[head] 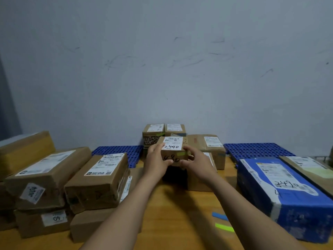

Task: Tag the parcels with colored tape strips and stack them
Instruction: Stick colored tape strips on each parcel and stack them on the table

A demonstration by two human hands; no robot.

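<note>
Parcel in hand: small brown carton (pixel 172 150), white label on top marked "2490", green tape strip (pixel 182 153) already on its near face.

Grip: left hand (pixel 156 163) and right hand (pixel 195 165) clamp it from opposite ends. Fingers are curled over the top edges and the thumbs press the near face low down. Both hands sit level, neither nearer than the other.

Position: the carton is held mid-view above the wooden table (pixel 180 204). There is a dark patch directly under it, and I cannot tell whether the carton rests on something there or hangs free.

Key relation: the carton's long axis runs left to right, across the line of the arms. The back stack (pixel 174 129) of brown cartons stands against the wall straight beyond it and close behind. Judgement: tagging of this one looks done, so placing it calls for a short push away from the body, axis kept crosswise to match the cartons behind.

Loose blue strip (pixel 220 216) and loose green strip (pixel 224 227) lie on the table under the right forearm, beside the blue parcel (pixel 281 186).
</note>
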